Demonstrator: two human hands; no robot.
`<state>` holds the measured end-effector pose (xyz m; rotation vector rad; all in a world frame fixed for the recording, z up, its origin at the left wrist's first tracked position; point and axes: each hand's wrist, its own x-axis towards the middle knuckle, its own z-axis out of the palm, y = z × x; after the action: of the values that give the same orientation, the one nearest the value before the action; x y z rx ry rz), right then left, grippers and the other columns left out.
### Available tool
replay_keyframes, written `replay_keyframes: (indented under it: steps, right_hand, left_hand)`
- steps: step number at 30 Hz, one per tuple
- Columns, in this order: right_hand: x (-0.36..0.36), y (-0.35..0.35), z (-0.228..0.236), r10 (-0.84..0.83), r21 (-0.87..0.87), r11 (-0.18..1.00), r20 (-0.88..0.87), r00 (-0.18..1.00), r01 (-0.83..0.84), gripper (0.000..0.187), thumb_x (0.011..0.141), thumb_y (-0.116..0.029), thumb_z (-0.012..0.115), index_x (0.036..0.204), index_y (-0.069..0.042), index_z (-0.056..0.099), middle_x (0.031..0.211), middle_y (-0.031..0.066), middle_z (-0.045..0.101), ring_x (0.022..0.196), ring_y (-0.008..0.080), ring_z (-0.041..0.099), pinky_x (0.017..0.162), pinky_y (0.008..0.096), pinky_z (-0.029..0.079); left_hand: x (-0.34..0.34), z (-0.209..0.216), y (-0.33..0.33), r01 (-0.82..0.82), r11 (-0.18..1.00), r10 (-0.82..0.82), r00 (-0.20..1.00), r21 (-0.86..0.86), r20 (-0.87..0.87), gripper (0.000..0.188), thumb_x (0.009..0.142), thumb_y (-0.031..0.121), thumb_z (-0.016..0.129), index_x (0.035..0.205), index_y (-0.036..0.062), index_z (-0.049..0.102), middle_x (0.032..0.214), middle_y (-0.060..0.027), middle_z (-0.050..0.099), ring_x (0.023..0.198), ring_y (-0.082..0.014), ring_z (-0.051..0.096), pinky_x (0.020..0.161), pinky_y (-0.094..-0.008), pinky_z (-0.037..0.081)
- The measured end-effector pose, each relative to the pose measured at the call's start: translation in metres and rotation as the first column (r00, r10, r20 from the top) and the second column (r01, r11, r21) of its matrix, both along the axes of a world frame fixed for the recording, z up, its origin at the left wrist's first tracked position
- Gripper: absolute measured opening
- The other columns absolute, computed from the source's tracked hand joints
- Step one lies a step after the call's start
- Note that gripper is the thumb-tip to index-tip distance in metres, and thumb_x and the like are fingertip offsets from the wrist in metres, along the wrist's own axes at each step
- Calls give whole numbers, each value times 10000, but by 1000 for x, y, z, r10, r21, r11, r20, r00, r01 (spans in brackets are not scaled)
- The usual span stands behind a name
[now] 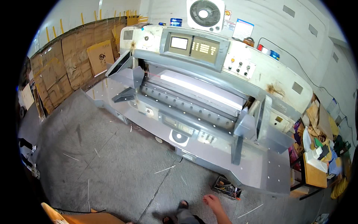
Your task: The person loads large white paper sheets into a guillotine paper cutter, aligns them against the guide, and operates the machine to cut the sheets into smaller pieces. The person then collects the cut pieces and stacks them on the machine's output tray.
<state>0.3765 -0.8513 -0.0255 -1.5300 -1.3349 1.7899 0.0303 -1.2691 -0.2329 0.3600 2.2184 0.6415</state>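
My right hand (212,201) hangs low near the lower edge, its fingers loosely curled with nothing showing in them. Close beside it on the floor is a dark box of tools and small items (227,187); hand and box look apart. My left hand is not in view. In front stands a large paper cutting machine (261,78). Its grey metal table (257,173) carries rows of small pale dots. A bright strip of light (201,91) lies across the machine's opening, and a lit screen (179,43) sits in its upper panel. Neither hand touches the machine.
Cardboard sheets (56,71) lean against the wall at left. A cluttered wooden table (315,171) stands at right. Thin paper strips (164,170) lie on the grey floor (112,164). A fan (206,15) tops the machine. A brown cardboard piece (82,217) shows at lower left.
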Motion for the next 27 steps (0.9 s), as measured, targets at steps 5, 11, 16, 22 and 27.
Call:
replay_keyframes:
  steps: [5, 11, 16, 22, 27]
  right_hand:
    - [-105, 87, 28, -38, 41, 998, -126, 991, 44, 231, 945, -212, 567, 995, 2, 639, 922, 87, 680, 834, 169, 656, 737, 293, 524]
    - [-217, 257, 82, -126, 248, 956, -124, 984, 154, 186, 932, -166, 566, 933, -3, 654, 865, 73, 685, 819, 162, 652, 697, 285, 505]
    - [-318, 431, 194, -164, 916, 401, 44, 985, 25, 145, 883, -162, 605, 882, -34, 673, 788, 117, 657, 692, 200, 620, 650, 307, 485]
    - [-409, 556, 335, -389, 979, -85, 139, 911, -186, 189, 833, -155, 623, 968, -23, 637, 1426, 164, 430, 1109, 353, 563, 882, 419, 488]
    - [-446, 601, 372, -574, 958, -24, 220, 789, -285, 245, 800, -152, 615, 1007, -21, 622, 1466, 145, 389, 1085, 356, 571, 871, 427, 498]
  left_hand:
    - [-35, -26, 86, -316, 939, 266, 917, 135, 298, 126, 866, 217, 522, 834, 145, 621, 776, -93, 605, 708, -224, 566, 595, -414, 456]
    - [-166, 19, 234, -331, 941, 303, 918, 74, 257, 185, 893, 255, 513, 919, 105, 617, 879, -102, 613, 795, -226, 565, 656, -410, 468]
    - [-280, 57, 314, -388, 917, 364, 911, 99, 196, 253, 915, 287, 505, 990, 72, 614, 965, -110, 620, 868, -228, 564, 707, -408, 477]
    - [-412, 65, 391, -523, 817, 473, 849, 243, 237, 342, 942, 325, 496, 1075, 32, 611, 1068, -119, 629, 956, -230, 563, 768, -404, 489]
    - [-537, 122, 511, -407, 799, 537, 814, 442, -222, 697, 936, 512, 502, 1313, -71, 445, 1337, -207, 495, 1177, -304, 490, 997, -421, 409]
